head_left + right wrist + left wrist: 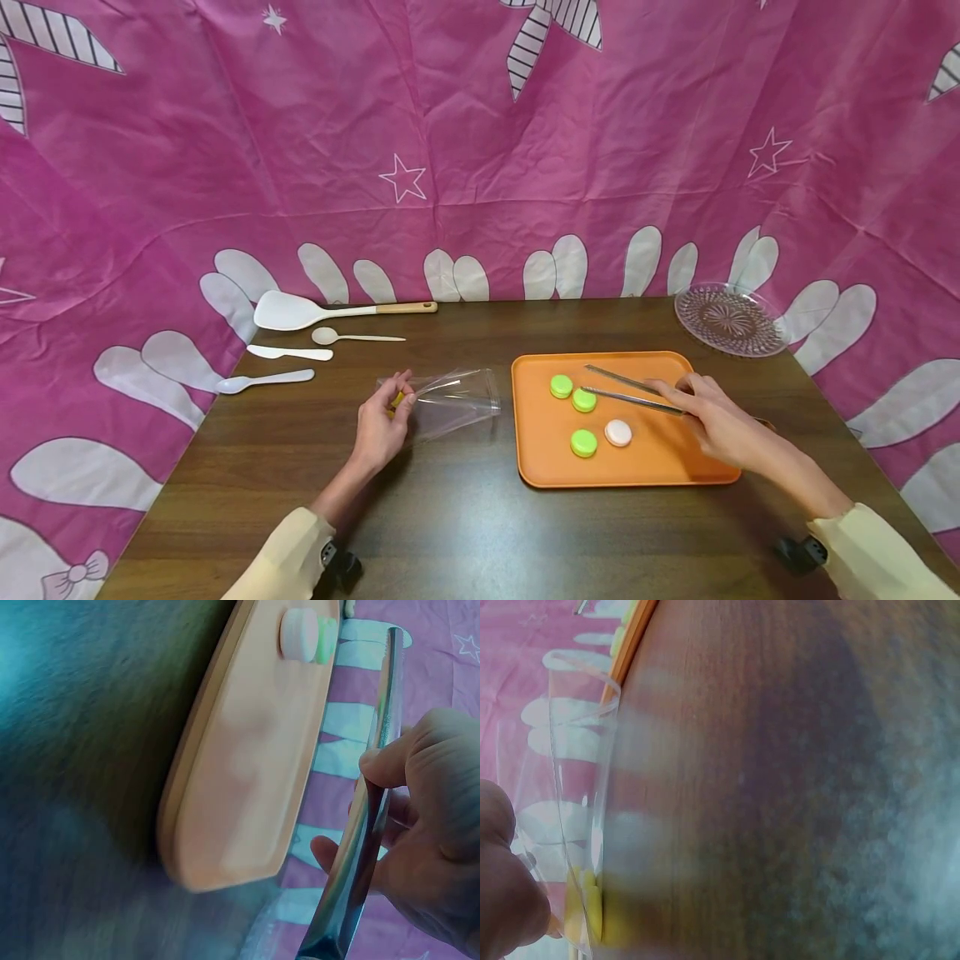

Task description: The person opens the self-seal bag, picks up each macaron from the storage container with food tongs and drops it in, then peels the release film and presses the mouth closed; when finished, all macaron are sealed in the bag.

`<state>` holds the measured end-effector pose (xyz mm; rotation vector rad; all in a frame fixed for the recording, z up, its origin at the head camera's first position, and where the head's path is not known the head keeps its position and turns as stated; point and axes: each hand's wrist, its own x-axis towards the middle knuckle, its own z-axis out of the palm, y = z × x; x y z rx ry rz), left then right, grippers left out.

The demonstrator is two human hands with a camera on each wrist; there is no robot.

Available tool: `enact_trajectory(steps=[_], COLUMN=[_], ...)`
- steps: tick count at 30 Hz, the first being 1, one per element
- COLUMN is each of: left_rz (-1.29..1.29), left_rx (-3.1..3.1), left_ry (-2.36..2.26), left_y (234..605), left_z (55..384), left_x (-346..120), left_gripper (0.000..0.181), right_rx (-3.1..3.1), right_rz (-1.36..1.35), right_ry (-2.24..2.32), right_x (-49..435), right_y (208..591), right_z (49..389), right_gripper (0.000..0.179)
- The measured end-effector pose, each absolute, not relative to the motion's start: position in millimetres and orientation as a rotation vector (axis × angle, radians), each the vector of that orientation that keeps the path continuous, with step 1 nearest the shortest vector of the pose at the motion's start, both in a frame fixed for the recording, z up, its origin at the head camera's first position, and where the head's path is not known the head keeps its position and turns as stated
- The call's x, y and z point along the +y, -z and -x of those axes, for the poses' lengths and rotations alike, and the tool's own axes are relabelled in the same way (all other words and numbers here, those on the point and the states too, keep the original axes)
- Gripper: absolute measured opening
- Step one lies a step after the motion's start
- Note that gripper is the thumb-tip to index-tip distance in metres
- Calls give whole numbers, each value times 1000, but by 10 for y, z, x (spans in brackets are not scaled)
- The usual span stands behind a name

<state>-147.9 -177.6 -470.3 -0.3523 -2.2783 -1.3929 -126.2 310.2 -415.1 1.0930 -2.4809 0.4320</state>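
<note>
In the head view my left hand [384,425] pinches the closed end of a clear plastic bag [459,402], whose mouth spreads to the right. Something yellow and round, a macaron [592,909], lies inside near those fingers. My right hand [723,423] holds metal tongs [637,402] over an orange tray [540,471], their two arms apart. One tip of the tongs overlaps a green macaron [584,401] in the head view. Two more green macarons, one behind [561,386] and one in front [583,443], sit on the tray beside a whitish macaron [618,432].
At the back left of the wooden table lie a white spatula [288,312] with a wooden handle, a small spoon [326,336], a white knife [291,353] and a white spoon [266,381]. A clear patterned plate [731,321] stands at the back right. Behind hangs a pink cloth [480,150].
</note>
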Motion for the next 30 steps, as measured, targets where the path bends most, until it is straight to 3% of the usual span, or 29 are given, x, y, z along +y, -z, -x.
enact_trajectory(steps=[6, 19, 30], left_rz=[358, 355, 330], left_rx=[-2275, -2272, -2285], left_ry=[1399, 1376, 1402], left_y=[4714, 4722, 4734], left_z=[1479, 1483, 1486], left_x=[-1777, -1772, -1767], left_gripper=[18, 19, 19], right_rx=[-2476, -2499, -2540], right_rz=[-1076, -1067, -1051], right_ry=[-424, -446, -380], right_x=[3239, 3469, 3646], right_y=[4186, 4196, 4216], right_z=[1169, 985, 875], right_gripper=[94, 85, 94])
